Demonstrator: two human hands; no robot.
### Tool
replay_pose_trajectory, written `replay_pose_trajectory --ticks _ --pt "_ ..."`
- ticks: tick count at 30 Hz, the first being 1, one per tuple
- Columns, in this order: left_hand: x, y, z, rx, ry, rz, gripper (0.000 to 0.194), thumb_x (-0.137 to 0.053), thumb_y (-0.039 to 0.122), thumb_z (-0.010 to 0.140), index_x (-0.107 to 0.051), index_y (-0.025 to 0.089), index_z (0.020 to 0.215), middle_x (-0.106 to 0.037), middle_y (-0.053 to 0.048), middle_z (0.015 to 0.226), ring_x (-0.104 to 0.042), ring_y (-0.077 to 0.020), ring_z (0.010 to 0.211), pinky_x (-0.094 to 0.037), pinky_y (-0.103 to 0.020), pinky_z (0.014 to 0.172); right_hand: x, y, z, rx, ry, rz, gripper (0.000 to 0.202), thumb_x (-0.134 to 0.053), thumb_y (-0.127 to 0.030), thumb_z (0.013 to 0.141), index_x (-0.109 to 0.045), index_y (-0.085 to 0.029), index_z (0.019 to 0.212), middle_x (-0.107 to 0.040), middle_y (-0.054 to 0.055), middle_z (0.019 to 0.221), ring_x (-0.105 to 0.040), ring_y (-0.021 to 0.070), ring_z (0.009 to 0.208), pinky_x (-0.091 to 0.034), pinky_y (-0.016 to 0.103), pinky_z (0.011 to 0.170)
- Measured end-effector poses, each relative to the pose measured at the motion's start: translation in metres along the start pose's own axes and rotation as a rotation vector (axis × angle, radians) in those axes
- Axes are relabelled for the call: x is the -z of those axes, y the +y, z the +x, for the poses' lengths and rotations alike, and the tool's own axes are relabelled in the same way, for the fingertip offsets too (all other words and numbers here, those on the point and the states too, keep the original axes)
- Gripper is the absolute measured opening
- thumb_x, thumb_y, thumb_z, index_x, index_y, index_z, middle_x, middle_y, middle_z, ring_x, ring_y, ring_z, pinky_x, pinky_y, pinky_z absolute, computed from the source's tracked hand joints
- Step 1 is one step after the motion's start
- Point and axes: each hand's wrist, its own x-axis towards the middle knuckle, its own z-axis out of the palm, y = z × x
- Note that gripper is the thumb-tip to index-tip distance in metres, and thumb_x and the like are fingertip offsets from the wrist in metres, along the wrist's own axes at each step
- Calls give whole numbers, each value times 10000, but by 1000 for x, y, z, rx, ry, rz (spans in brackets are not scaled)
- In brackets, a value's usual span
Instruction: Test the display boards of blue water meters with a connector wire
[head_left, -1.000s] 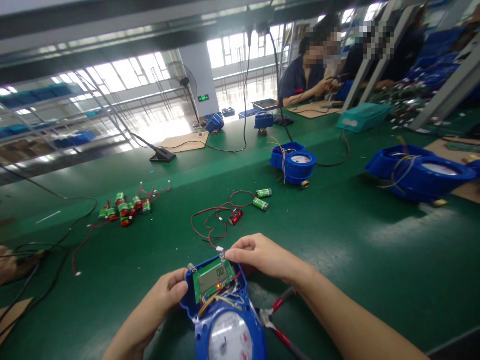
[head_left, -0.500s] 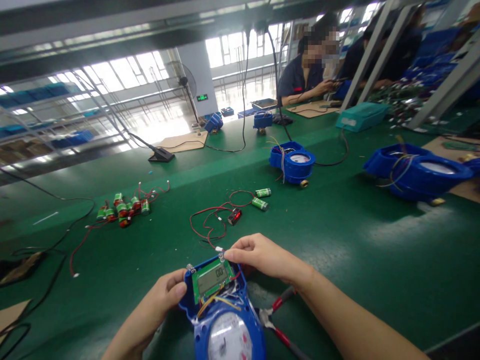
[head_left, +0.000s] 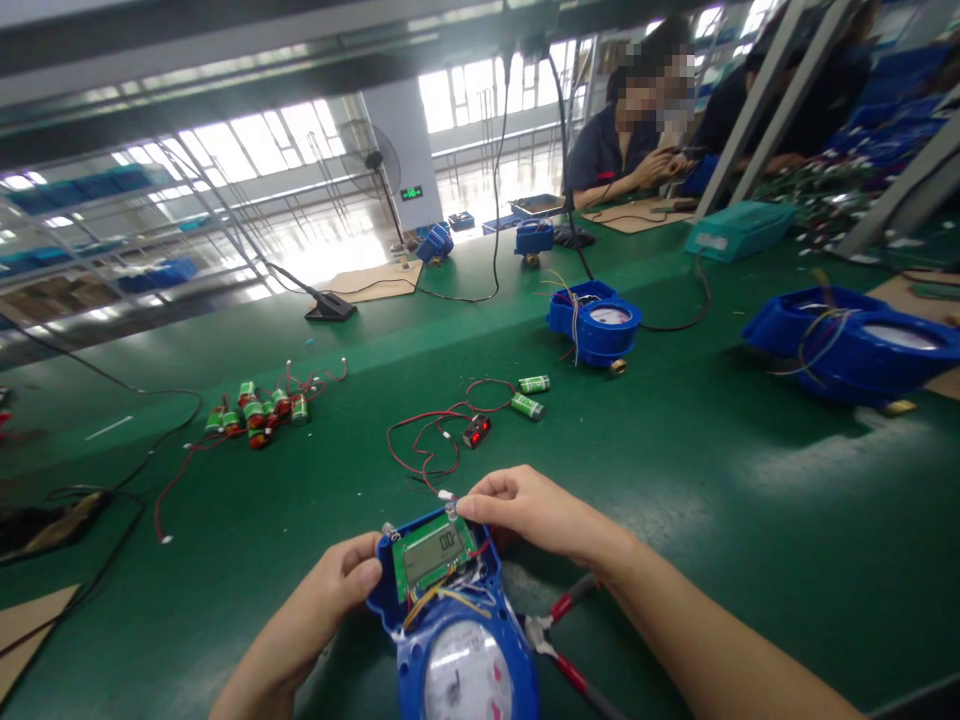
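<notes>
A blue water meter (head_left: 529, 640) stands at the bottom centre, its round dial facing up. In its upper housing sits a green circuit board with a grey display (head_left: 433, 560) that shows zeros. My left hand (head_left: 341, 590) is closed on the housing's left edge. With thumb and fingers pinched, my right hand (head_left: 525, 510) grips the upper right corner, beside a small clear part and a white connector (head_left: 446, 496). Red and black leads run from there to a small red-lit meter module (head_left: 477, 431). Red-handled pliers (head_left: 541, 634) lie at the meter's right side.
Two green batteries (head_left: 529, 406) lie beyond the module, and several wired batteries (head_left: 257, 412) lie to the left. More blue meters (head_left: 600, 325) stand farther back. A teal box (head_left: 739, 232) is at the back right, near a co-worker (head_left: 626, 150). A black cable (head_left: 169, 425) crosses the left side.
The whole scene has shifted slightly to the right in view. Both hands keep the same hold on the water meter. The co-worker's hands have risen a little.
</notes>
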Motion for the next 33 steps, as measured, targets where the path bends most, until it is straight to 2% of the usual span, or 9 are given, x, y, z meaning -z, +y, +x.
replay_pose_trajectory --ticks 10,16,33 --pt "0 -2 0 -3 15 13 738 -698 790 693 -719 132 1026 -639 -69 827 -548 -228 781 -440 -272 700 0 2 1 -9 -10 24 547 -739 -643 712 -680 -112 829 -638 46 709 -533 128 603 -391 245 570" --pt "1 -2 -1 -9 3 29 719 -677 788 716 -715 139 1023 -636 -64 820 -538 -213 736 -423 -267 656 1 2 2 9 -3 2 516 -729 -625 741 -686 -117 818 -628 38 703 -510 119 596 -374 241 564" --pt "-1 -1 0 8 -5 7 734 -689 792 700 -722 138 1032 -656 -78 823 -564 -235 767 -444 -276 673 1 1 -1 8 3 2 515 -736 -631 742 -693 -123 813 -633 24 693 -526 113 600 -391 221 566"
